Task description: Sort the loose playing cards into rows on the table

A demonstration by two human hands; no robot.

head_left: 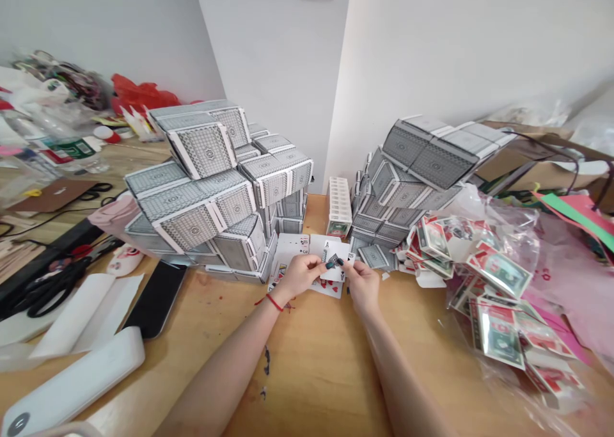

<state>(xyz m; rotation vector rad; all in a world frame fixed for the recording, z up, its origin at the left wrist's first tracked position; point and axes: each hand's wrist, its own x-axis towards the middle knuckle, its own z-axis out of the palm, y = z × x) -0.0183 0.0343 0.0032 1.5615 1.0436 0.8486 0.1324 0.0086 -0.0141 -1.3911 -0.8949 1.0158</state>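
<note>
Near the middle of the table, a playing card marked with an A and a dark symbol is pinched between both hands. My left hand has its thumb and fingers closed at the card's left side. A red cord circles that wrist. On the right side, my right hand pinches at the same card, its fingertips partly covering it. Beneath and behind lie large-print playing cards, several of them face up, including ones with red hearts. How many cards are in my fingers is unclear.
Stacked grey-backed card blocks rise on the left, and a similar stack on the right. Between them stands a row of small card boxes. Opened red-and-green card boxes spill at right. A black phone and scissors lie left.
</note>
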